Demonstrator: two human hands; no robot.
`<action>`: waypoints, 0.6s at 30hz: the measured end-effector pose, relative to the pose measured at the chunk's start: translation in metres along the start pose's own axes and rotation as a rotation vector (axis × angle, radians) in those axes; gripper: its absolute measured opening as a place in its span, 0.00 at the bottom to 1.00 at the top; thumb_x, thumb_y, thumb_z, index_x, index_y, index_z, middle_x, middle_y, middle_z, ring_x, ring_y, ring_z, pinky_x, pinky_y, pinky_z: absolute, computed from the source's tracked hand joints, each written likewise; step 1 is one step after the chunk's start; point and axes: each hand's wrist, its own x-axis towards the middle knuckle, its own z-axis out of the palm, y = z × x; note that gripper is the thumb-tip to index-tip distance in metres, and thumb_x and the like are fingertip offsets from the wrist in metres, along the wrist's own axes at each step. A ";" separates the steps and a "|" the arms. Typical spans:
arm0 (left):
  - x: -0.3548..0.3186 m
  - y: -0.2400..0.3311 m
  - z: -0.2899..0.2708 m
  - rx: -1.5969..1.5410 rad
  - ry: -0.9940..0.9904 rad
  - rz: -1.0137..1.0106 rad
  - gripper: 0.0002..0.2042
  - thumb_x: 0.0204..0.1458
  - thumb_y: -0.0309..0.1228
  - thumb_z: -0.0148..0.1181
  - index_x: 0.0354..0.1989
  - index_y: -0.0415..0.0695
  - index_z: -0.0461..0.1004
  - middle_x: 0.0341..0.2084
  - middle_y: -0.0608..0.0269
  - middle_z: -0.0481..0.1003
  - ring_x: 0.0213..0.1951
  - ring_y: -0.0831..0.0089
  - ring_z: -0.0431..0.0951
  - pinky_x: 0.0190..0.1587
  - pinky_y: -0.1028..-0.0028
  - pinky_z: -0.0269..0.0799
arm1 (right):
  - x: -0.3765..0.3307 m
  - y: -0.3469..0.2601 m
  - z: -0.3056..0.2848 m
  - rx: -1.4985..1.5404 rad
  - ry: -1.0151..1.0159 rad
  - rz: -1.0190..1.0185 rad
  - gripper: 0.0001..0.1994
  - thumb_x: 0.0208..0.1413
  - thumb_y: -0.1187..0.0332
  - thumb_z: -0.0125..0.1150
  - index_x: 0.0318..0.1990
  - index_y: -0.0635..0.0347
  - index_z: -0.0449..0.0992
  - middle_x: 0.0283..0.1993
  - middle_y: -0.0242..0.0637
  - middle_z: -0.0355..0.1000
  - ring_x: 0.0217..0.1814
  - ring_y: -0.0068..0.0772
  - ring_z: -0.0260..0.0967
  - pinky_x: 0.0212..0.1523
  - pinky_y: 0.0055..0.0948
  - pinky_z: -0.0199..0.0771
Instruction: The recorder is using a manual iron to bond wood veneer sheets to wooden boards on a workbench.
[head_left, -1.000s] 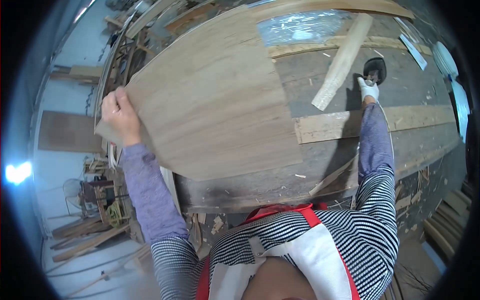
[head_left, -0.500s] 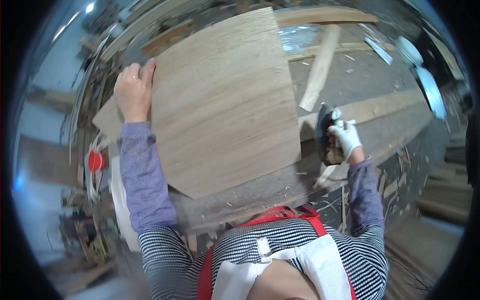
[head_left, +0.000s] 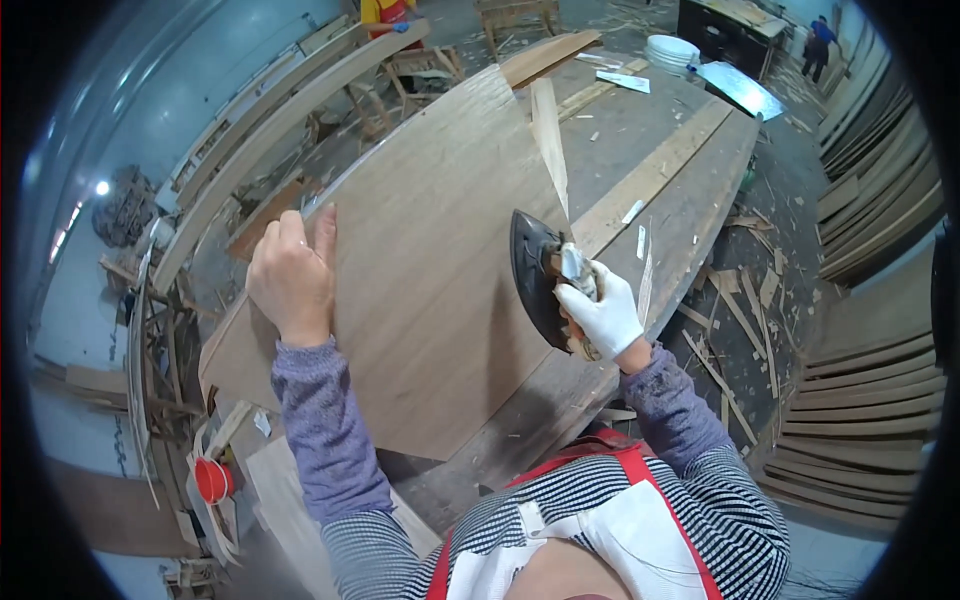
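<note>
A broad sheet of thin brown wood lies on the workbench in front of me, its grain running at a slant. My left hand, bare, grips the sheet's left edge with curled fingers, the thumb pointing away from me. On the right, my right hand, in a white glove, is wrapped round the handle of a dark clothes iron. Tilted on its side, the iron is above the sheet's right edge and casts a shadow on the wood. Under the left hand, another wood piece shows partly.
Wood strips lie across the workbench. A white bucket stands beyond it. Offcuts litter the floor at right, near stacked wood sheets. A red container is at lower left. Other people are in the background.
My right hand has brought the iron leftward, from beside the sheet to over its right edge. The left hand stays at the left edge. The view has shifted, showing more of the room.
</note>
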 end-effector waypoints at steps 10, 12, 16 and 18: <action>-0.006 0.023 -0.029 0.101 0.095 -0.029 0.25 0.57 0.55 0.50 0.20 0.46 0.64 0.19 0.62 0.65 0.24 0.61 0.71 0.26 0.62 0.65 | 0.028 -0.039 -0.023 -0.001 0.057 -0.032 0.11 0.54 0.68 0.61 0.41 0.64 0.71 0.22 0.29 0.68 0.14 0.17 0.62 0.15 0.20 0.61; -0.007 0.023 -0.027 0.104 0.090 -0.033 0.25 0.57 0.55 0.50 0.19 0.46 0.64 0.18 0.62 0.65 0.24 0.61 0.70 0.26 0.62 0.65 | 0.034 -0.039 -0.030 -0.074 0.051 -0.050 0.11 0.54 0.68 0.61 0.41 0.64 0.71 0.22 0.29 0.69 0.14 0.17 0.62 0.15 0.21 0.62; -0.006 0.024 -0.022 0.106 0.092 -0.042 0.25 0.57 0.55 0.51 0.18 0.46 0.63 0.18 0.62 0.64 0.24 0.62 0.69 0.26 0.63 0.64 | 0.046 -0.039 -0.041 -0.244 0.024 -0.129 0.11 0.54 0.68 0.61 0.41 0.65 0.71 0.22 0.30 0.69 0.15 0.17 0.63 0.16 0.21 0.63; -0.005 0.025 -0.020 0.102 0.104 -0.039 0.25 0.57 0.54 0.51 0.18 0.45 0.63 0.18 0.62 0.64 0.23 0.62 0.69 0.26 0.63 0.63 | 0.049 -0.037 -0.045 -0.292 -0.004 -0.194 0.11 0.53 0.67 0.61 0.40 0.64 0.72 0.22 0.30 0.70 0.16 0.18 0.65 0.17 0.22 0.65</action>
